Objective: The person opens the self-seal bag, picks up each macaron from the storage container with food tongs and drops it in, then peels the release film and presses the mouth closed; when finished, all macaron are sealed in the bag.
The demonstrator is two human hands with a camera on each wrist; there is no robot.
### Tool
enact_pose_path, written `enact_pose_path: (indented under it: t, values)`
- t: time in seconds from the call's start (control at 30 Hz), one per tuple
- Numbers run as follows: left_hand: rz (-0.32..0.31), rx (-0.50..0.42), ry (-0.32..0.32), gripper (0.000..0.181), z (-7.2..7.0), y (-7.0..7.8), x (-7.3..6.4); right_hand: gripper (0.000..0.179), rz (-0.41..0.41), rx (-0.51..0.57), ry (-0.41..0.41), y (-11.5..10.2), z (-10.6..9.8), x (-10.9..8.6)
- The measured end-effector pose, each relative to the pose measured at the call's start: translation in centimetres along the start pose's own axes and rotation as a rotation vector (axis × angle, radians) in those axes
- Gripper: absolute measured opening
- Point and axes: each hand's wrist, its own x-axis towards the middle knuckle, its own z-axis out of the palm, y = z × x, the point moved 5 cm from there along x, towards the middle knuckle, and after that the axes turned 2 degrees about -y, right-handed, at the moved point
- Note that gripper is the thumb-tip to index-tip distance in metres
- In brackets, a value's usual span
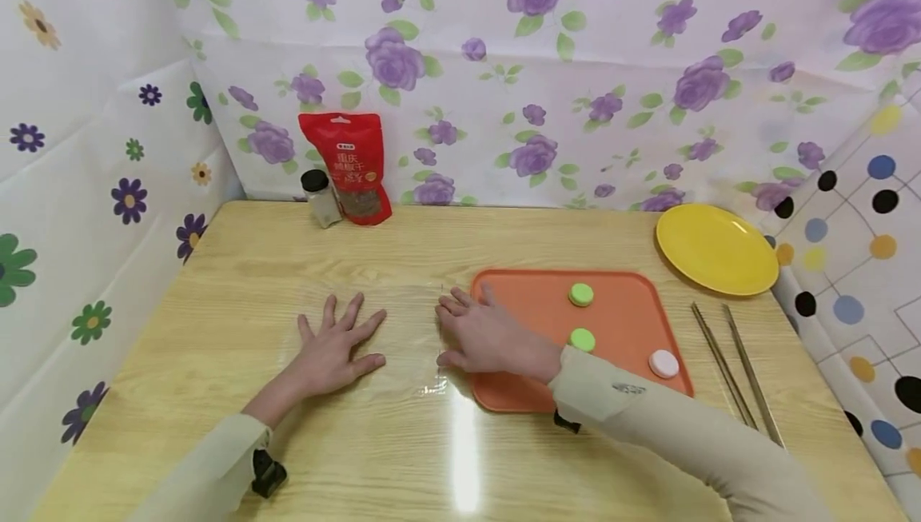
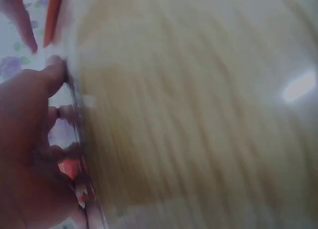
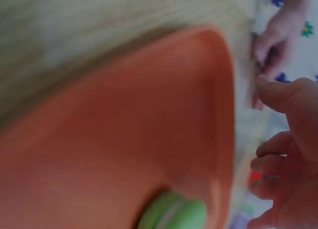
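A thin clear plastic sheet (image 1: 410, 322) lies on the wooden table, its creases and edges catching the light. My left hand (image 1: 331, 352) rests palm down with spread fingers over its left part. At the sheet's right edge, my right hand (image 1: 489, 334) has its fingers extended, and it overlaps the left rim of the orange tray (image 1: 532, 394). On that tray are two green macarons, one farther back (image 1: 580, 294) and one nearer my wrist (image 1: 581, 340), plus a pale pink macaron (image 1: 663, 364) at the right. The right wrist view shows the tray corner and a green macaron (image 3: 174, 211) close by.
A red pouch (image 1: 352, 166) and a black-capped jar (image 1: 320, 198) stand at the back left. Right of the tray lie metal tongs or chopsticks (image 1: 748, 370), below a yellow plate (image 1: 717, 250). Patterned cloth walls (image 1: 460, 90) enclose the back and sides.
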Motion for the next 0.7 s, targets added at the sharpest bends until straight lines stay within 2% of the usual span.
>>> enact_pose_path:
  t: [0.1,0.27,0.7]
  values:
    - [-0.002,-0.020,-0.020,0.066,0.2,0.1,0.3,0.079,0.030,-0.038,-0.028,-0.3,0.9,1.4]
    - [-0.014,-0.031,-0.027,0.064,0.3,0.0,0.3,0.083,0.055,-0.078,-0.077,-0.5,1.3,2.3]
    - [-0.053,-0.084,0.057,0.052,0.5,-0.4,0.0,0.084,0.088,-0.028,-0.114,-0.8,1.0,2.7]
